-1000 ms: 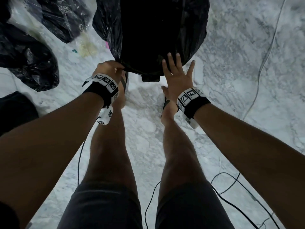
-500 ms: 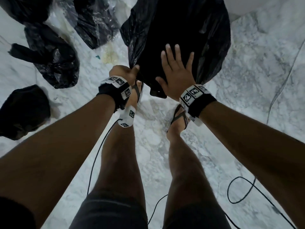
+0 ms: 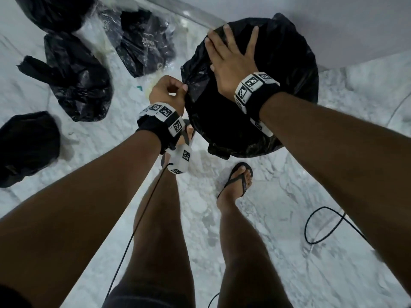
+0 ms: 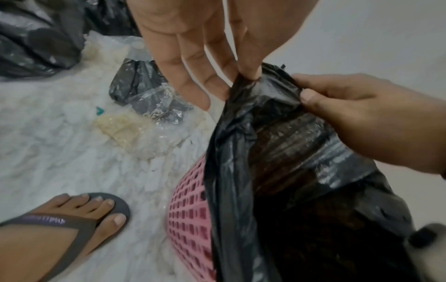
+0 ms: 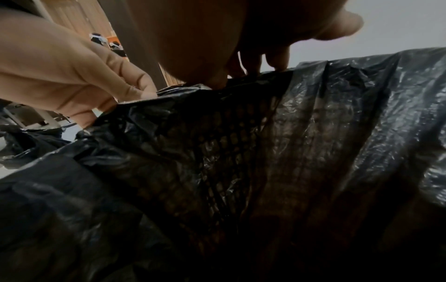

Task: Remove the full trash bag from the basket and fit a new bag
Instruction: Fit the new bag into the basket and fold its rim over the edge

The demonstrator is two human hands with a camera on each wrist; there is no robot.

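A black trash bag (image 3: 289, 70) drapes over a pink lattice basket (image 4: 188, 209) that stands on the marble floor by the wall. My left hand (image 3: 182, 88) pinches the bag's edge at the basket's left side between thumb and forefinger; the left wrist view shows the same pinch by the left hand (image 4: 246, 74). My right hand (image 3: 229, 52) lies on top of the bag with fingers spread and straight, reaching toward the far rim. The basket's lattice shows through the thin bag (image 5: 217, 143) in the right wrist view.
Several other black bags (image 3: 77, 78) and a dark bundle (image 3: 26, 145) lie on the floor to the left, with clear plastic scraps (image 4: 125, 129). A black cable (image 3: 322, 225) loops at the right. My feet in flip-flops (image 3: 238, 181) stand just before the basket. A white wall (image 3: 333, 25) is behind it.
My right hand has slid from the bag's near edge across its top toward the far rim. My left hand stays on the left edge. The view has swung up and left.
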